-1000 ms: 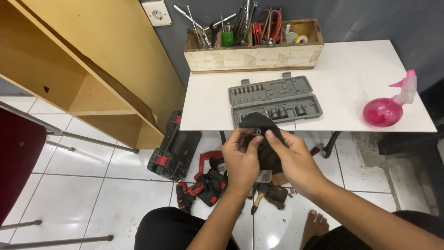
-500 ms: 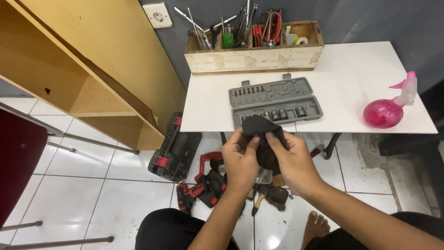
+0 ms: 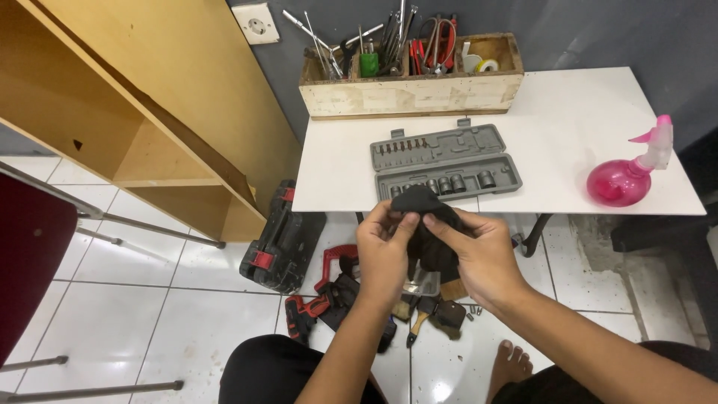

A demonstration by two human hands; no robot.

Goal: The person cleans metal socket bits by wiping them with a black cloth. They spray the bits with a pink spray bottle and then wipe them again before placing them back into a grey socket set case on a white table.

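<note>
Both hands hold a black cloth [image 3: 426,224] in the air, just in front of the white table [image 3: 568,120]. The left hand [image 3: 385,251] and right hand [image 3: 482,254] are close together, fingers pinched on the cloth. The grey socket case [image 3: 441,158] lies open on the table, and no socket is out of it yet.

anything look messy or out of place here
Yes: tools lie heaped on the tiled floor under the white table, beside a black and red case, by a bare foot. The grey socket set lies open. Both hands, left hand and right hand, hold a black cloth.
</note>
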